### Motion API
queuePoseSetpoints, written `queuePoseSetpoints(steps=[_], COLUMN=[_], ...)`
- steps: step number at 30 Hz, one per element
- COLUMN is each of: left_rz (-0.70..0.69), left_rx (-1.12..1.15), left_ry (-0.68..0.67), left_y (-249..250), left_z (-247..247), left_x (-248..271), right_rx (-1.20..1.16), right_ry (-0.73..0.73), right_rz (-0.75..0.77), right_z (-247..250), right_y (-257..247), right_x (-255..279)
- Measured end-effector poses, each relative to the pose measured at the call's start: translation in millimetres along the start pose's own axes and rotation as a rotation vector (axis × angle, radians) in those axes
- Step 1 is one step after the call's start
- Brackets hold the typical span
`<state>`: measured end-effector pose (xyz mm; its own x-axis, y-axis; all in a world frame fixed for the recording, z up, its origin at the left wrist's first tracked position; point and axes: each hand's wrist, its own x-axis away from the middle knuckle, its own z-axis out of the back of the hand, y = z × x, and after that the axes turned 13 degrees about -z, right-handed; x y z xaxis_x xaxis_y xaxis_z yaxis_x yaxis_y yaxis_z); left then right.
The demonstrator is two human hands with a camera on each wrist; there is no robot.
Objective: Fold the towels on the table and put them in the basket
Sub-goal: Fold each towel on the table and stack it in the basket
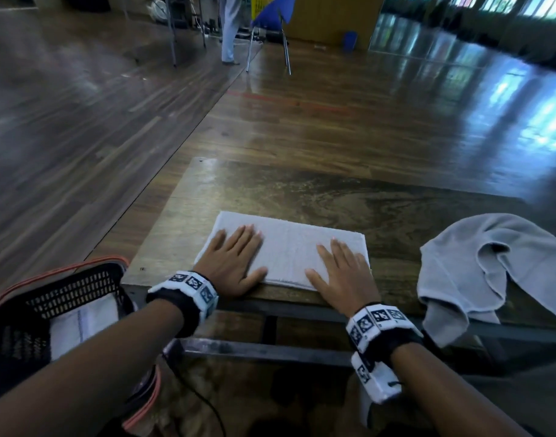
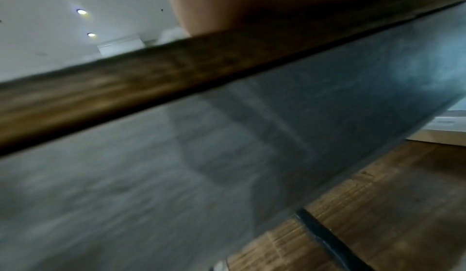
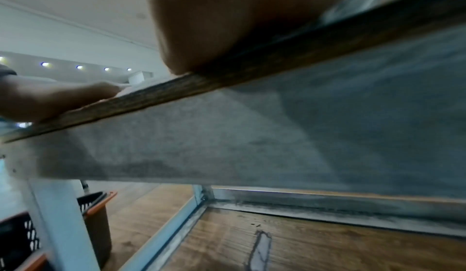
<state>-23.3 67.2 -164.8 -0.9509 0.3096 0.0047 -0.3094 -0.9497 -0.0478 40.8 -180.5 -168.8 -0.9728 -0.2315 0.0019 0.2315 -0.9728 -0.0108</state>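
A white towel (image 1: 289,247), folded into a flat rectangle, lies at the near edge of the wooden table (image 1: 301,190). My left hand (image 1: 235,257) lies flat on its left end and my right hand (image 1: 339,269) lies flat on its right end, fingers straight, both pressing down. A grey towel (image 1: 478,269) sits crumpled at the table's right, one corner hanging over the front edge. The black basket (image 1: 65,298) with an orange rim stands on the floor at lower left, with a folded white towel (image 1: 81,323) inside. Both wrist views show only the heel of a palm and the table's edge (image 2: 151,80).
The table's metal frame (image 1: 264,348) runs below the near edge, with a dark cable (image 1: 204,402) on the floor beneath. Far off stand a blue chair (image 1: 270,23) and a person's legs (image 1: 229,29). Shiny wooden floor surrounds the table.
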Motion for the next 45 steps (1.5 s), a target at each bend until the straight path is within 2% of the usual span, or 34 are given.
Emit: queuePoseSetpoints(steps=[2, 4, 7, 9, 10, 12, 15, 19, 24, 27, 30, 31, 33, 35, 36, 39, 42, 45], left_rz=[0.013, 0.041, 0.131, 0.244, 0.304, 0.418, 0.51, 0.501, 0.558, 0.576, 0.588, 0.611, 0.649, 0.6, 0.557, 0.433, 0.312, 0.191], left_rx=[-0.025, -0.019, 0.145, 0.311, 0.365, 0.335, 0.345, 0.605, 0.639, 0.678, 0.71, 0.704, 0.639, 0.562, 0.562, 0.686, 0.726, 0.71], left_ry=[-0.03, -0.055, -0.09, -0.046, 0.026, 0.149, 0.075, -0.045, -0.103, -0.093, -0.026, 0.047, 0.298, 0.566, 0.657, 0.796, 0.757, 0.642], left_y=[-12.5, -21.8, -28.3, -27.9, -27.4, -28.1, -35.6, -46.8, -46.8, -47.3, -50.2, -53.0, -62.1, -71.7, -74.7, -74.9, -66.4, -50.6], left_z=[2.0, 2.9, 5.7, 10.1, 12.4, 17.8, 28.4, 37.5, 36.5, 36.7, 43.5, 49.0, 61.8, 74.6, 80.2, 89.9, 89.2, 84.9], left_x=[16.3, 32.0, 52.1, 59.5, 61.7, 62.5, 59.6, 53.2, 42.6, 40.3, 42.9, 44.9, 50.2, 55.7, 58.7, 67.3, 68.6, 59.7], right_rx=[0.018, -0.02, -0.038, -0.044, -0.073, -0.146, -0.139, -0.018, -0.085, -0.122, -0.187, -0.263, -0.51, -0.72, -0.789, -0.909, -0.996, -1.093], right_ry=[-0.027, -0.113, -0.238, -0.196, -0.155, -0.079, -0.053, -0.164, -0.378, -0.426, -0.388, -0.347, -0.249, -0.129, -0.091, -0.122, -0.268, -0.335], right_rz=[-0.034, -0.1, -0.2, -0.229, -0.235, -0.221, -0.116, 0.07, 0.227, 0.291, 0.35, 0.351, 0.318, 0.272, 0.268, 0.288, 0.276, 0.135], right_z=[1.0, 3.7, 14.2, 24.2, 30.9, 45.2, 56.6, 55.0, 60.0, 64.6, 84.3, 92.5, 108.9, 126.6, 132.7, 141.9, 125.5, 97.8], right_y=[18.6, 34.4, 49.8, 50.2, 44.9, 24.1, -25.0, -103.9, -181.2, -204.0, -214.3, -215.5, -214.1, -204.4, -196.3, -166.4, -135.5, -108.9], right_x=[7.1, 10.5, 7.9, -1.2, -8.8, -28.3, -59.7, -97.4, -116.7, -120.6, -119.7, -119.9, -120.7, -121.3, -122.0, -115.4, -104.3, -96.5])
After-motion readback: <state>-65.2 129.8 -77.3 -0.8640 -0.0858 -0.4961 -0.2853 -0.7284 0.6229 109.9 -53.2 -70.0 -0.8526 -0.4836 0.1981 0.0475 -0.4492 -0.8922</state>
